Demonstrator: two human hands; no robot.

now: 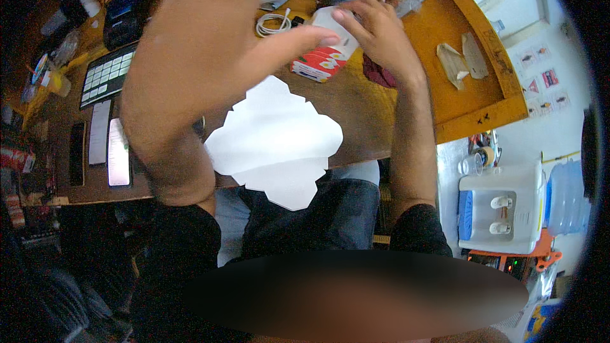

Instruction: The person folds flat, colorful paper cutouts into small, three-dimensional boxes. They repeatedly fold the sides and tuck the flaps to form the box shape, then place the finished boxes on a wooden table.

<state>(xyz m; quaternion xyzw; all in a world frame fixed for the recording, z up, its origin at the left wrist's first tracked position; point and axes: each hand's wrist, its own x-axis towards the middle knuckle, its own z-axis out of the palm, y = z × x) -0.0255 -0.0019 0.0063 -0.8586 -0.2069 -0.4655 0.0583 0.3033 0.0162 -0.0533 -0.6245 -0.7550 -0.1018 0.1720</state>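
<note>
A flat white die-cut carton blank (274,136) lies unfolded, its near flap hanging over the table's front edge above my lap. My left hand (210,44) is raised close to the camera, above the table's left part. Its thumb stretches out to the right and nothing shows in it; the fingertips run out of the picture's top. Farther back, my right hand (375,25) is beside a stack of red printed carton blanks (321,62) with a white top. Its thumb and fingers are apart near the white top; whether they touch it I cannot tell.
A keypad (108,75) and several phones, one lit (119,152), lie at the left. A coiled white cable (273,23) sits behind the blank. Cut scraps (452,63) lie inside the raised wooden rim (502,44). Right of the table stands a water dispenser (499,209).
</note>
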